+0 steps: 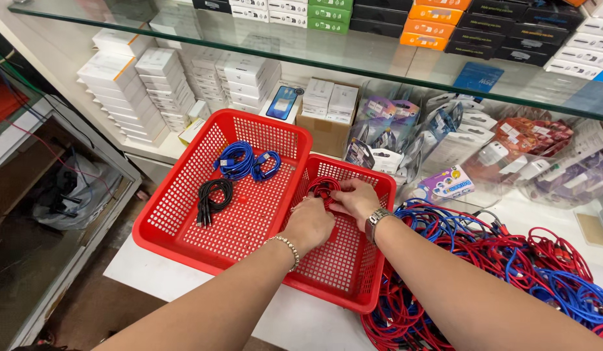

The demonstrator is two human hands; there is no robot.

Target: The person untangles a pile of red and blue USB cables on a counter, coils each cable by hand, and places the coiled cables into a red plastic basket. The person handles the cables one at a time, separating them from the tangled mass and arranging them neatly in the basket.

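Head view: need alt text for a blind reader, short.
Both hands, left hand and right hand, hold a coiled red cable over the smaller red basket. The larger red basket beside it holds blue cables and a black cable; a tangled cable pile lies right.
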